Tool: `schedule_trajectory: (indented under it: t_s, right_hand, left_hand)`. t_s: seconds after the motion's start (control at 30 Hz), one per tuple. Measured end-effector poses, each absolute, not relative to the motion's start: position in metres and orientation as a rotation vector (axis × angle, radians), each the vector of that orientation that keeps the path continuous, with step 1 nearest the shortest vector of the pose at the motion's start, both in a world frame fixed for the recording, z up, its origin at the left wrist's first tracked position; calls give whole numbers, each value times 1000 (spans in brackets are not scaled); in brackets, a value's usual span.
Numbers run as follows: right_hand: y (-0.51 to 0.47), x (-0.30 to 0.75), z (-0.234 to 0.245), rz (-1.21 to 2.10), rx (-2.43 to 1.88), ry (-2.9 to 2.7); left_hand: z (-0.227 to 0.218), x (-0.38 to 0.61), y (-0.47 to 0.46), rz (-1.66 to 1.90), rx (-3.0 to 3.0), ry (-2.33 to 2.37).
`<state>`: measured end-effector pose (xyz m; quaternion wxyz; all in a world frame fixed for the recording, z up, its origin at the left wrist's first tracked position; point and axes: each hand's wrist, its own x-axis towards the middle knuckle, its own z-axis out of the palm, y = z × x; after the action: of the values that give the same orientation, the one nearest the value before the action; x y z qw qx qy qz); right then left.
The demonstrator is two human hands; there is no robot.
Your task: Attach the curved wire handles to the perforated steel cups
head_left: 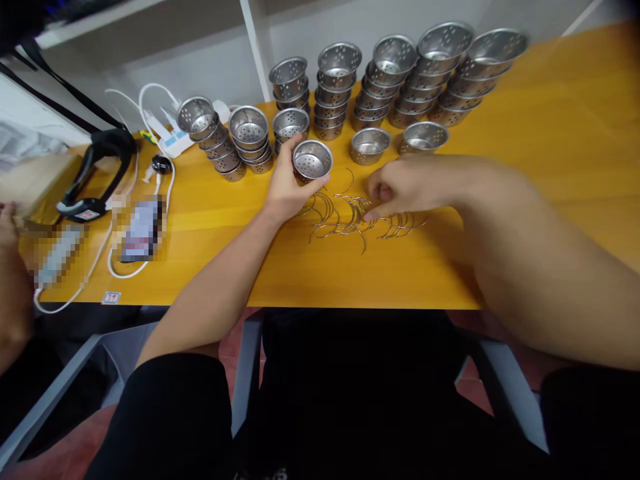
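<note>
My left hand [289,183] grips a small perforated metal cup [313,160] by its sides, tilted so that its inside faces me. Over a loose pile of thin curved metal wires [350,220] is my right hand [400,188], fingers curled and one fingertip down among the wires. Whether a wire is between those fingers is hidden. Two single cups, one left [370,145] and one right [425,138], stand just beyond the right hand. Behind the held cup is a short stack of the same cups [291,125].
Tall stacks of perforated cups [340,67] line the back of the yellow table [310,273], with more stacks [220,143] left of my left hand. Farther left lie a phone [143,230], white cables, a power strip [176,141] and a black headband [107,167]. Another person's hand [7,227] shows at the left edge.
</note>
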<state>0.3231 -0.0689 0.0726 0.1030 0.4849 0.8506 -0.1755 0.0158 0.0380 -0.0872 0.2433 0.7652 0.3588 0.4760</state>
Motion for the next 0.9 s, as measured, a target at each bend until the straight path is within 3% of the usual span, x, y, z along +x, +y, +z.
schedule_trajectory:
  t_s: [0.6, 0.9]
  right_hand:
    - [-69, 310, 58, -497, 1327, 2602]
    - [-74, 306, 68, -517, 1404, 2582]
  left_hand:
    - [-77, 24, 25, 1190, 2054, 889]
    - [-70, 20, 22, 1313, 2062, 957]
